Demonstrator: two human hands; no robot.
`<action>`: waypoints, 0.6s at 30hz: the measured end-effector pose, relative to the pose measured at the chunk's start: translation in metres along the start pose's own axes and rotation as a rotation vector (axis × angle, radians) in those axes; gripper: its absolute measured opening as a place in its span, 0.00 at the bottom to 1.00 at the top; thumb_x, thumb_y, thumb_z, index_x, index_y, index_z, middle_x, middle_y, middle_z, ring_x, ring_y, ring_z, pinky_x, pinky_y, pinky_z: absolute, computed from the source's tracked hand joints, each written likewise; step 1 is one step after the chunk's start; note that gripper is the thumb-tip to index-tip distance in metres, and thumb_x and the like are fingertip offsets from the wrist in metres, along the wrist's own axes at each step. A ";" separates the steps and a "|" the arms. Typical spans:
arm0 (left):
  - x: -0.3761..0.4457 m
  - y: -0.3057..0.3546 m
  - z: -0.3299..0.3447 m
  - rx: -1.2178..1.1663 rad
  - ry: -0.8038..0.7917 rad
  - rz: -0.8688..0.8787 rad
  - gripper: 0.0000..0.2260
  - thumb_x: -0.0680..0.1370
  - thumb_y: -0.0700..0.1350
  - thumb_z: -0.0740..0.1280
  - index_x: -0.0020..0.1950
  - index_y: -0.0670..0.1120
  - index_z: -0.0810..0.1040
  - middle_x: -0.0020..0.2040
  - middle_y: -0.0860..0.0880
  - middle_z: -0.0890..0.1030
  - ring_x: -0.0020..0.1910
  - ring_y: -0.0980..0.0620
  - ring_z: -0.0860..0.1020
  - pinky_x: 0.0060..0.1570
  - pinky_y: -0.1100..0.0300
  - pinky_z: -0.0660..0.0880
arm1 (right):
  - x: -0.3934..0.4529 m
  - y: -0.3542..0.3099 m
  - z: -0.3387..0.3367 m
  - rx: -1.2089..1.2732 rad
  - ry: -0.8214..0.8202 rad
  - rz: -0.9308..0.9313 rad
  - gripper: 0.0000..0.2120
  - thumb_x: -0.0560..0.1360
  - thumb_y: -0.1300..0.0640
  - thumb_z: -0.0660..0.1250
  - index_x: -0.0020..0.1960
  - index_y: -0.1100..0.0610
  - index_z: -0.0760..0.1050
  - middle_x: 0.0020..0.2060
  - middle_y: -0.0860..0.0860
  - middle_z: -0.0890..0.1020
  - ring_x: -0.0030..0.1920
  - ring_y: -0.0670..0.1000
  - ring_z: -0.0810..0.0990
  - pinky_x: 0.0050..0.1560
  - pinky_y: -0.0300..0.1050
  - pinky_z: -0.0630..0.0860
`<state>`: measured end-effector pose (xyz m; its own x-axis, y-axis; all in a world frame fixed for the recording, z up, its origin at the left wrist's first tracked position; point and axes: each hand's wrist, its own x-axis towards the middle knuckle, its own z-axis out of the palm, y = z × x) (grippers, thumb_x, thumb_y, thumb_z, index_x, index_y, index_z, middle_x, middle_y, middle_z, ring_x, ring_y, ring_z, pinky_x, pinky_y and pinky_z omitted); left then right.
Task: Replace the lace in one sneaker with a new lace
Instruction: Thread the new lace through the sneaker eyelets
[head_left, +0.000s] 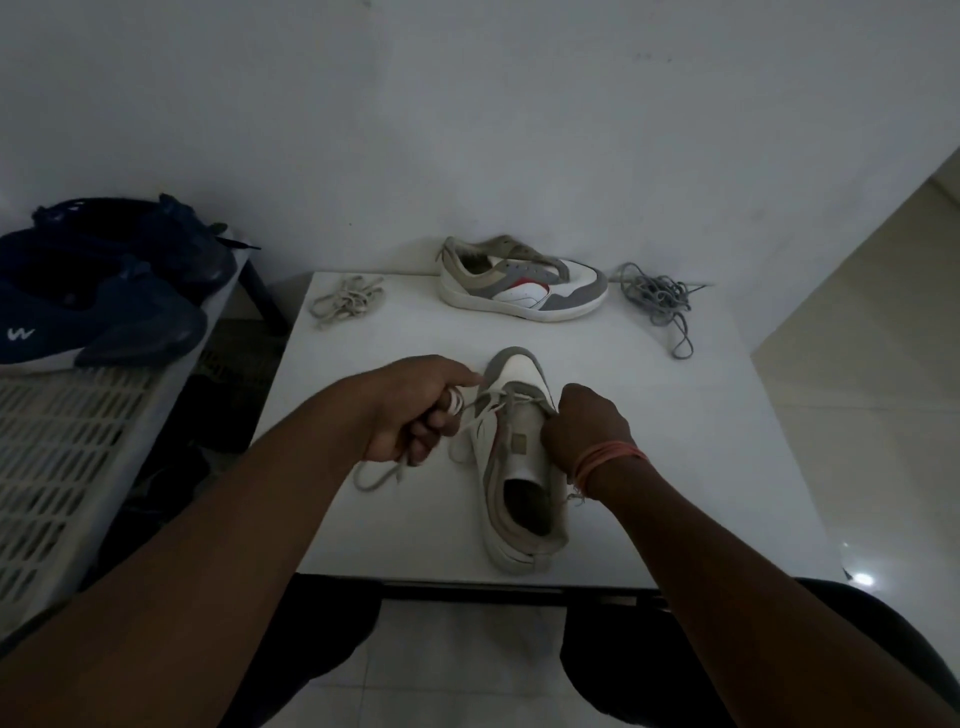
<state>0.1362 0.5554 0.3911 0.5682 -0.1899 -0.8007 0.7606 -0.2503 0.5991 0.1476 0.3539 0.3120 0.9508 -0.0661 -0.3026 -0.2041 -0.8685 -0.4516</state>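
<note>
Forearms: both reach up from 6 o'clock and meet over the near sneaker; the left crosses from 7 o'clock, the right from 5 o'clock.
Left hand (415, 410): curled tight round a bunch of pale lace (470, 415), pinching it just off the sneaker's left flank, at about 9 o'clock from the eyelets.
Right hand (584, 428): fingers bent onto the sneaker's right flank by the eyelets, thumb side against the tongue; it seems to steady the upper, though whether it also nips a strand I cannot tell.
Wrist: an orange thread band (605, 460) sits on the right one.
Sneaker (519, 462): flat on the table, between the two hands, touching both. Long axis runs 6 to 12 o'clock, heel toward the person, toe away.
Lace run: from the lower eyelets it leads out to 9 o'clock into the left hand, then drops in a slack loop on the table at 8 o'clock.
Nearer hand: both are at the eyelets; the left has the lace, so the pull should go leftward, across the shoe's axis, while the right holds the shoe.
Stage, my guess: only the toe-end eyelets look laced; drawing out or threading in, I cannot say.
Table (395, 535): white, small.
Far side: second sneaker (522, 288) at 12 o'clock, lying crosswise, unlaced; beige lace heap (348, 301) at 11 o'clock; grey lace heap (657, 299) at 1 o'clock, all well apart from the hands.
Off to 9 o'clock: navy shoes (98, 291) on a slatted rack (62, 457).
</note>
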 end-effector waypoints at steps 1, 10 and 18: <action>0.001 -0.001 -0.001 0.015 0.021 -0.036 0.26 0.82 0.56 0.59 0.26 0.52 0.58 0.25 0.51 0.61 0.26 0.53 0.52 0.31 0.59 0.50 | 0.000 0.001 -0.001 0.005 0.007 0.007 0.09 0.74 0.60 0.62 0.38 0.54 0.64 0.36 0.51 0.70 0.42 0.58 0.72 0.43 0.46 0.66; 0.030 -0.023 -0.004 -0.068 0.330 -0.021 0.19 0.85 0.50 0.60 0.37 0.43 0.73 0.38 0.44 0.78 0.32 0.49 0.75 0.36 0.57 0.74 | 0.003 0.000 0.002 0.011 0.004 -0.031 0.04 0.75 0.54 0.62 0.44 0.54 0.69 0.42 0.53 0.76 0.44 0.57 0.76 0.43 0.46 0.69; 0.017 -0.005 -0.024 -0.073 0.529 0.201 0.22 0.85 0.54 0.59 0.46 0.39 0.82 0.47 0.43 0.79 0.44 0.46 0.78 0.54 0.50 0.79 | 0.004 0.002 0.001 -0.019 -0.006 -0.036 0.06 0.74 0.52 0.64 0.45 0.55 0.71 0.42 0.53 0.77 0.43 0.56 0.76 0.42 0.46 0.68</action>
<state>0.1498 0.5756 0.3746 0.7695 0.2788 -0.5746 0.6306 -0.1890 0.7528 0.1513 0.3523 0.3094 0.9560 -0.0312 -0.2917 -0.1650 -0.8793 -0.4468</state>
